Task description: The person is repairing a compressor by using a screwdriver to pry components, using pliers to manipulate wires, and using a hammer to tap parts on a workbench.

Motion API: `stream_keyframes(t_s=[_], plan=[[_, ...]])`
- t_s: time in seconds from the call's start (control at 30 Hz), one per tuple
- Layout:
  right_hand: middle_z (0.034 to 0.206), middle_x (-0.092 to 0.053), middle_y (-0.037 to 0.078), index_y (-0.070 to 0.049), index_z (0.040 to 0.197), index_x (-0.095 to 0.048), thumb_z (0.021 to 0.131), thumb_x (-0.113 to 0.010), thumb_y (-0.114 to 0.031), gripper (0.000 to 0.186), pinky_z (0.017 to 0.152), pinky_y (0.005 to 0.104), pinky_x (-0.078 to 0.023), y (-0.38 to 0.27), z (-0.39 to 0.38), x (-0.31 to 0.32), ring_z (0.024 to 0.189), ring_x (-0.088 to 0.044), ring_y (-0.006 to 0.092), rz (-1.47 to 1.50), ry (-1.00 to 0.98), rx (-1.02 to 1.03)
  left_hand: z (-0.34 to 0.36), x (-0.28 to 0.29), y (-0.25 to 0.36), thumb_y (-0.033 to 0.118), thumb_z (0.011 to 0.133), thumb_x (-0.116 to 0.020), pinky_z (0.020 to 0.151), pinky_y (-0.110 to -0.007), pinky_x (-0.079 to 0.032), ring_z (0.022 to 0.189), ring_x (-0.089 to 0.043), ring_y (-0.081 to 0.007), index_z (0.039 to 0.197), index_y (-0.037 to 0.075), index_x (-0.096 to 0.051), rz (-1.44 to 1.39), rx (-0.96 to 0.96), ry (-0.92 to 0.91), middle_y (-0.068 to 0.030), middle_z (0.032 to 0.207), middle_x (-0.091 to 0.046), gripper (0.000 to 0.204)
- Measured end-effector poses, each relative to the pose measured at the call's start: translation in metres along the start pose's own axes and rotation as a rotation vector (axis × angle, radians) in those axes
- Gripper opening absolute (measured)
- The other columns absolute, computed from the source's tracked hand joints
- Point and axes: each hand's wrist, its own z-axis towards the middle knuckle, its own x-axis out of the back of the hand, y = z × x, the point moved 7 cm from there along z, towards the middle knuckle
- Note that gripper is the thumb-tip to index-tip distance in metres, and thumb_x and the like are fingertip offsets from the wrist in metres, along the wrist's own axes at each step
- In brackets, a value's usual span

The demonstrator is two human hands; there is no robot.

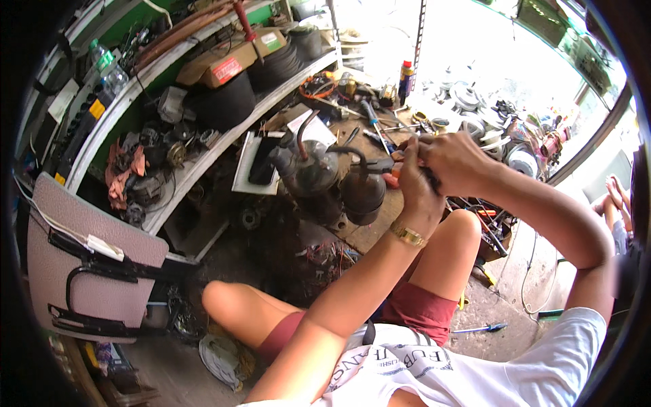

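In front of me stands a dark, grimy compressor (313, 173) with a smaller black canister (363, 198) at its right side. A bent tube (354, 150) arches over the canister, and a copper-coloured tube (302, 139) rises from the compressor's top. My left hand (416, 182), with a gold watch (409, 235) on its wrist, is closed around pliers with orange-red grips (392, 178). Their dark jaws point at the bent tube; whether they touch it I cannot tell. Against the left hand, my right hand (461, 157) is closed, its fingertips and anything in them hidden.
Behind the compressor, a workbench carries a dark phone on paper (263, 161), a blue-handled screwdriver (370, 114) and a spray can (405, 80). Metal parts (468, 95) pile up at the far right. Shelves (183, 180) curve along the left, above a chair (95, 254). Another person's limbs (615, 203) show at right.
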Motion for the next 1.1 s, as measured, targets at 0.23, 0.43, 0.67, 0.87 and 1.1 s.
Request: stream_keyframes(t_s=[0.23,0.43,0.67,0.87,1.1], plan=[[0.107,-0.064,0.017,-0.006,0.127,-0.055,0.073,-0.064,-0.007,0.054,0.083,0.0457,-0.049,0.007,-0.017,-0.03,0.104,-0.061,0.0381,0.088,-0.015,-0.176,-0.074,0.043,0.018,0.031,0.096,-0.061,0.093,-0.028,-0.045,0.11,-0.055,-0.0103,0.123,0.008,-0.053,0.723,0.253,0.025,-0.001,0.121,-0.057,0.037],[0.095,-0.068,0.011,-0.004,0.118,-0.057,0.084,-0.061,-0.005,0.035,0.073,0.0356,-0.055,0.063,-0.031,-0.13,0.085,-0.07,0.025,1.008,-0.405,-0.294,-0.14,0.059,0.099,0.009,0.093,-0.061,0.086,-0.026,-0.049,0.095,-0.061,-0.0109,0.109,0.003,-0.06,1.117,0.051,-0.078,-0.0055,0.103,-0.065,0.017],[0.081,-0.063,0.012,-0.003,0.11,-0.058,0.082,-0.044,0.005,0.033,0.048,0.0381,-0.061,0.027,-0.025,-0.255,0.055,-0.065,0.0213,1.71,-0.401,-0.743,-0.115,-0.028,0.213,0.01,0.089,-0.062,0.081,-0.029,-0.044,0.091,-0.055,-0.0161,0.102,0.003,-0.06,1.814,-0.794,-0.073,-0.0069,0.103,-0.061,0.015],[0.096,-0.07,0.014,-0.012,0.099,-0.071,0.082,-0.064,-0.025,0.023,0.074,0.0417,-0.055,0.016,0.036,-0.281,0.087,-0.069,0.0309,0.786,-0.113,-0.442,-0.065,-0.095,0.145,0.028,0.088,-0.065,0.108,-0.045,-0.032,0.125,-0.049,-0.0335,0.126,0.005,-0.053,2.718,-0.648,-0.787,-0.0119,0.127,-0.057,0.046],[0.107,-0.062,0.008,-0.013,0.1,-0.071,0.079,-0.065,-0.018,0.022,0.085,0.0448,-0.043,0.057,0.042,-0.245,0.11,-0.053,0.0293,0.473,0.199,-0.454,-0.026,-0.085,0.128,0.026,0.082,-0.071,0.083,-0.041,-0.044,0.091,-0.059,-0.0306,0.106,0.007,-0.058,2.889,-0.151,-1.094,-0.0095,0.097,-0.061,0.033]])
